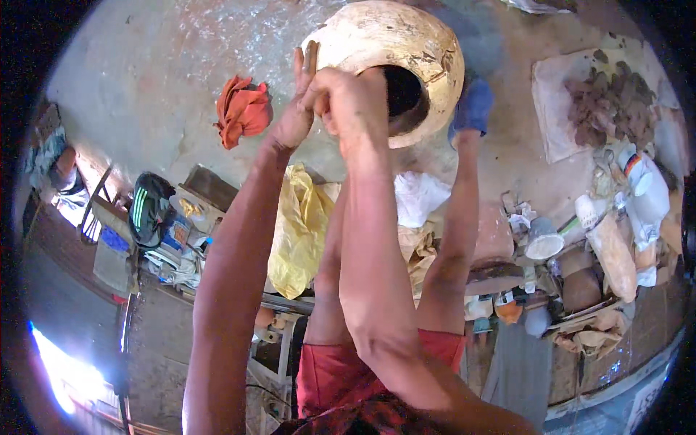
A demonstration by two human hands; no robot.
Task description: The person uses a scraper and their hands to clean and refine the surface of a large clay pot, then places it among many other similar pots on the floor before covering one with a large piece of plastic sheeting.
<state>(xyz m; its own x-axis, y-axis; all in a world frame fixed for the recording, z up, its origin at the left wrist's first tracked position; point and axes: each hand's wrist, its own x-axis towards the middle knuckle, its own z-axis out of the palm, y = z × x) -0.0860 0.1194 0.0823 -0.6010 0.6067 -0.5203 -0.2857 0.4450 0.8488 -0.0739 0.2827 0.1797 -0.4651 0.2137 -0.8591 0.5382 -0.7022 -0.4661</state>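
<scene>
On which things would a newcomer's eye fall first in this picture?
Probably the large, round cream-coloured pot at top centre, its dark mouth showing, with the left hand and right hand at its lower left. Then the crumpled orange-red cloth left of the hands, and the yellow plastic bag below them.

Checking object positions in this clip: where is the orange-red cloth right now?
In the head view, the orange-red cloth lies crumpled on the floor, left of the left hand and the pale round pot.
</scene>
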